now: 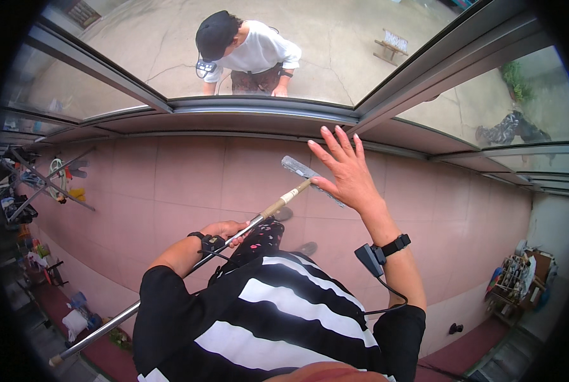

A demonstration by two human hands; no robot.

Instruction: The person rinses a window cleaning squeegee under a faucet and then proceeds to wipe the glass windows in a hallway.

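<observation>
My left hand (pixel 225 231) grips a long metal pole (pixel 199 262) with a tan and white upper section, which slants from the lower left to the middle. At its upper end sits a bar-shaped window-washer head with a grey fabric cover (pixel 296 167). My right hand (pixel 346 172) is raised with its fingers spread, in front of the window's lower frame; it holds nothing. The thumb lies over the pole's upper end in this view, and whether it touches cannot be told. Beyond the hand is a glass window pane (pixel 170 52) in a metal frame (pixel 265 109).
Behind the glass, another person in a black cap (pixel 217 36) leans forward. A small folding stool (pixel 392 45) stands outside. A crossed metal rack (pixel 50 184) is at the left; a loaded cart (pixel 516 281) is at the right. Pink tiled floor (pixel 189 176) lies below.
</observation>
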